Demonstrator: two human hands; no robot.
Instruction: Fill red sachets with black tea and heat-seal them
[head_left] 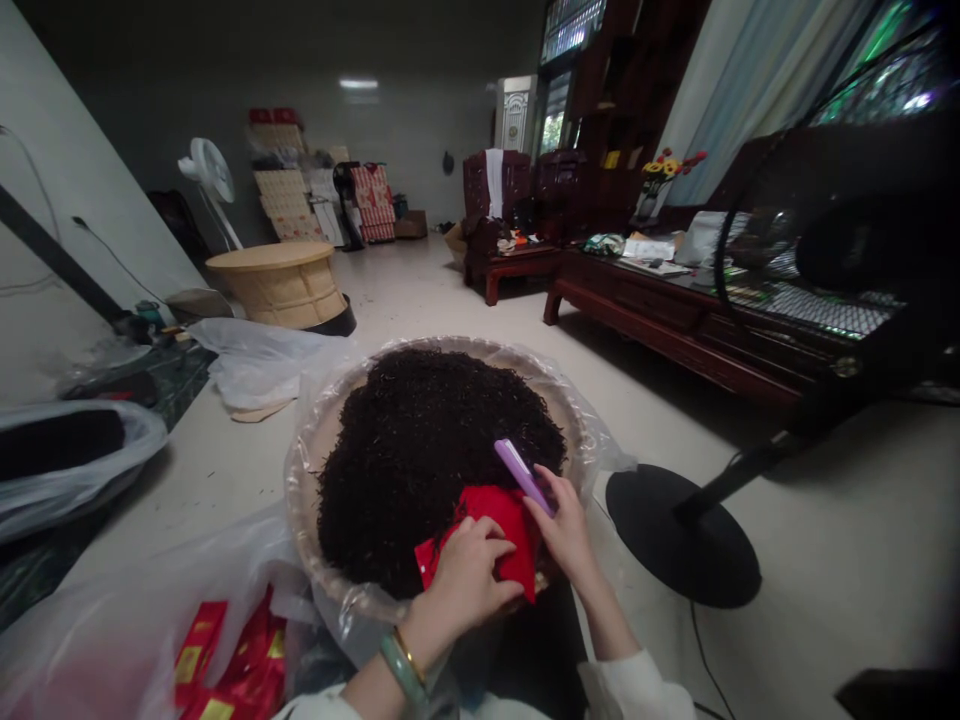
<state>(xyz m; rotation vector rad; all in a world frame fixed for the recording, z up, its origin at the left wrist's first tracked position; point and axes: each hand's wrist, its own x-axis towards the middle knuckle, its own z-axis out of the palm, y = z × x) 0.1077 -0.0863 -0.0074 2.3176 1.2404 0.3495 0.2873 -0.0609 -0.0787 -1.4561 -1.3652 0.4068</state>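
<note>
Resting the left hand (466, 568) over a red bag (491, 505), with thumb and fingers spread apart, not being able to tell from this view whether grasping or only pressing. Gripping a long purple tool (521, 475) between the thumb and fingers of the right hand (562, 522), pointing its free end far and left. Having the red bag at the near right side of a wide round basket (301, 490), partly covering a heap of dark leaves (427, 430). Wearing a green bangle (403, 670) on the left wrist. Having red packets (259, 660) near at the left and a black fan (682, 535) to the right. Facing, farther off, a pale round stand (274, 285) at the left and a dark red low table (667, 325) at the right.
</note>
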